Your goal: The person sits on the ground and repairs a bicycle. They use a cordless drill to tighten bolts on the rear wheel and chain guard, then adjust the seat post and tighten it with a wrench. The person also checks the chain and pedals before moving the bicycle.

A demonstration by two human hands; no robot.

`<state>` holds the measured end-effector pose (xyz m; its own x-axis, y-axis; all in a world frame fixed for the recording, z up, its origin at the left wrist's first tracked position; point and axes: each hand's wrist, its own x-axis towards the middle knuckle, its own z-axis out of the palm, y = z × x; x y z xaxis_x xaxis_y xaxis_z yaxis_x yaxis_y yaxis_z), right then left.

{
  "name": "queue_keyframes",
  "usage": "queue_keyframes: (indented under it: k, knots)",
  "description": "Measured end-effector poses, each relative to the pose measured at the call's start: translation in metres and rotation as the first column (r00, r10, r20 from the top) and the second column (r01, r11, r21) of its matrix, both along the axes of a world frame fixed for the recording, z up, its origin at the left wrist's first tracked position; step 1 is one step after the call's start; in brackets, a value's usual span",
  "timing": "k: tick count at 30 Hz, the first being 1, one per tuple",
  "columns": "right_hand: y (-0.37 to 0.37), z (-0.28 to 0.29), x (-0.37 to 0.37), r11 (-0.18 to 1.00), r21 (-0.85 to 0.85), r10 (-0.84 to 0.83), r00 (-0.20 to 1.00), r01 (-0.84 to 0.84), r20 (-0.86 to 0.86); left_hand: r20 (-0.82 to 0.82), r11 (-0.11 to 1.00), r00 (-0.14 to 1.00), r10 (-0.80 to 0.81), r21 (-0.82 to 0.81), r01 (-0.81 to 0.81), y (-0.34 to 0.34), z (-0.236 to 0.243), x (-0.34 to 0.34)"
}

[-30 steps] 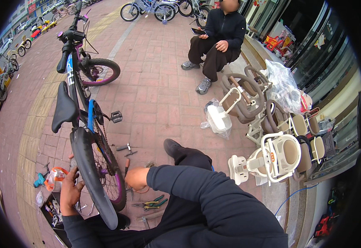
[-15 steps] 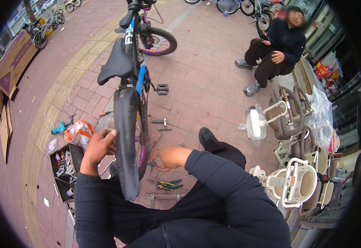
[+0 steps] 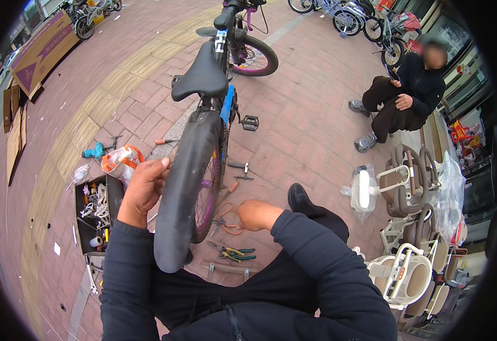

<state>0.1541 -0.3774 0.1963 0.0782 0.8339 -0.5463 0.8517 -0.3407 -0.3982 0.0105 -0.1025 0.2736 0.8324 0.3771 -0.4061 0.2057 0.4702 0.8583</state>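
A bicycle stands in front of me, its black saddle (image 3: 206, 74) and long black rear mudguard (image 3: 183, 187) facing me. My left hand (image 3: 145, 190) is closed at the mudguard's left edge, its thumb and fingers against it. On the other side of the rear wheel (image 3: 210, 196), my right hand (image 3: 257, 215) is curled like a fist, and its fingertips are hidden from above. Beside it on the paving lie orange-handled scissors (image 3: 232, 228). Green-and-yellow-handled pliers (image 3: 237, 254) rest closer to my lap, and a T-shaped tool (image 3: 244, 170) lies farther off.
An open toolbox (image 3: 115, 199) with mixed parts sits at my left, near an orange-and-white bag (image 3: 122, 162) and a teal power tool (image 3: 94, 152). White-and-brown child seats (image 3: 402, 273) are stacked at right. A seated person (image 3: 405, 94) is at the far right; a cardboard box (image 3: 44, 51) stands far left.
My view has shifted, so the bicycle and ground items appear farther right. The mudguard looks broader and its near end sits farther left. Both hands keep about the same places beside the wheel.
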Motion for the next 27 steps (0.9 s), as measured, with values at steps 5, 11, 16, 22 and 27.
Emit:
queue_keyframes:
  k: [5,11,16,22,27]
  knots:
    - [-0.004,-0.009,0.003,0.997,0.048,-0.052,0.998,0.053,-0.022,-0.277,0.873,0.928,-0.248,0.351,0.338,-0.015,0.007,0.008]
    - [-0.004,0.0,0.006,1.0,-0.012,0.005,1.0,-0.005,-0.008,-0.322,0.783,0.944,-0.077,0.566,0.257,-0.009,0.004,0.011]
    - [-0.001,0.008,0.004,1.0,-0.01,0.0,1.0,0.0,-0.014,-0.418,0.569,0.908,-0.038,0.738,0.363,0.01,-0.005,0.011]
    - [0.0,0.003,0.006,0.999,-0.046,-0.007,1.0,0.006,-0.018,-0.495,0.383,0.859,0.13,0.824,0.417,0.017,-0.011,0.01]
    - [0.003,-0.012,0.003,0.998,-0.064,-0.028,1.0,0.029,0.012,-0.616,0.306,0.77,0.165,0.774,0.554,0.022,-0.018,0.008]
